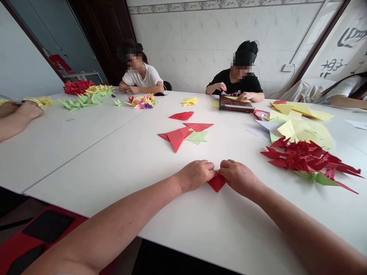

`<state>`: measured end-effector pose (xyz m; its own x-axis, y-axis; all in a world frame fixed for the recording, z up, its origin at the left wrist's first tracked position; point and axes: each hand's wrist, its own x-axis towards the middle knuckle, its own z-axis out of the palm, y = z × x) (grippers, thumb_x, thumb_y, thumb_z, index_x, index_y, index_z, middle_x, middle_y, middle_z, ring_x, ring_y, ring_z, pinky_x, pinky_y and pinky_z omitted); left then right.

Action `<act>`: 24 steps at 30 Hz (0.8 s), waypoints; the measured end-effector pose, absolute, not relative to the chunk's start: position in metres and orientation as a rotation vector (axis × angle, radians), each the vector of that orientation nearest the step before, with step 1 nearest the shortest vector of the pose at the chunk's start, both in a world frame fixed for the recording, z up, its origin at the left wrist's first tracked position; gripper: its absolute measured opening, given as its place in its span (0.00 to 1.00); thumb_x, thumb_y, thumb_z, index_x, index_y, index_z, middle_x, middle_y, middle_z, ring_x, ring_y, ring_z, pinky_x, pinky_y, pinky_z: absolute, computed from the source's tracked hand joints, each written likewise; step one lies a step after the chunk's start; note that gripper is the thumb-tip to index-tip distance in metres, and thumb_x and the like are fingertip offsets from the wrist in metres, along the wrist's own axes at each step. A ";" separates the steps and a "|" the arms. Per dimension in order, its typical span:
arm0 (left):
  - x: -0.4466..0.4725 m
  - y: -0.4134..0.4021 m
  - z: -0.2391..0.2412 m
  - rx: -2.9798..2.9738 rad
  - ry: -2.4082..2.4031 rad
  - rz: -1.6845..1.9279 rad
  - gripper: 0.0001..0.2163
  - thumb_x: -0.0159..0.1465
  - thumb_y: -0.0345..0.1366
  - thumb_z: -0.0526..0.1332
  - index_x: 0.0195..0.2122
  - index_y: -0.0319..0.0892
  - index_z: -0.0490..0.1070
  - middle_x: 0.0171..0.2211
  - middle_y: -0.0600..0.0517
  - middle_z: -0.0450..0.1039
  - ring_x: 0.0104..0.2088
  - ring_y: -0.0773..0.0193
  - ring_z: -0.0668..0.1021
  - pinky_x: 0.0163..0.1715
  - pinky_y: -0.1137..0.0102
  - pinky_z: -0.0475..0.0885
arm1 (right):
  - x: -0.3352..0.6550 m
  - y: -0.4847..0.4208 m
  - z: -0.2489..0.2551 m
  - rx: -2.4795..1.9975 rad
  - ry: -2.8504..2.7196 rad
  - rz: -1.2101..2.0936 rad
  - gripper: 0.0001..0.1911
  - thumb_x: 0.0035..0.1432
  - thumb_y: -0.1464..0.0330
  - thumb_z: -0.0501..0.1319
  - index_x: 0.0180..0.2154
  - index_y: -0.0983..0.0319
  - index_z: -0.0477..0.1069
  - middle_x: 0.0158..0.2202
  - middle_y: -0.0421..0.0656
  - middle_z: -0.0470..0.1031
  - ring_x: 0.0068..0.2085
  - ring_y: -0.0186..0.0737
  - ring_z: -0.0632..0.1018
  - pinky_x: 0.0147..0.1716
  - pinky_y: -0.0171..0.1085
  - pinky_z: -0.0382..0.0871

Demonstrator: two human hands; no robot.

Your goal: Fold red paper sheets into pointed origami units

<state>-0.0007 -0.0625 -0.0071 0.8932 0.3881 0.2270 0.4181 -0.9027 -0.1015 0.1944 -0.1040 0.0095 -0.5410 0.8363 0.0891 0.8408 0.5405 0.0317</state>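
Note:
A folded piece of red origami paper (217,183) lies on the white table between my hands, one pointed corner facing me. My left hand (197,175) is closed at its left upper edge, fingers curled onto the paper. On the opposite edge, my right hand (239,176) is closed too, its fingertips bent over the paper. Both hands partly hide its upper part. Just beyond lie several folded red paper triangles (177,138) and a folded light green paper piece (198,136). Another red folded piece (181,115) rests farther back.
Red folded paper cranes (304,156) are heaped at the right, before stacked yellow sheets (306,131). Across the table (100,168), one person uses a brown paper trimmer (236,104); another sits left of them. Colourful cranes (142,101) and another person's hands (28,110) are at left.

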 end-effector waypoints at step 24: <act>-0.018 -0.102 -0.002 -2.876 -0.871 -0.235 0.24 0.54 0.18 0.52 0.50 0.46 0.65 0.38 0.51 0.70 0.38 0.60 0.71 0.54 0.53 0.57 | 0.200 -0.134 -0.011 -1.591 -2.564 -0.485 0.14 0.55 0.82 0.51 0.35 0.63 0.72 0.33 0.45 0.72 0.31 0.38 0.70 0.27 0.37 0.57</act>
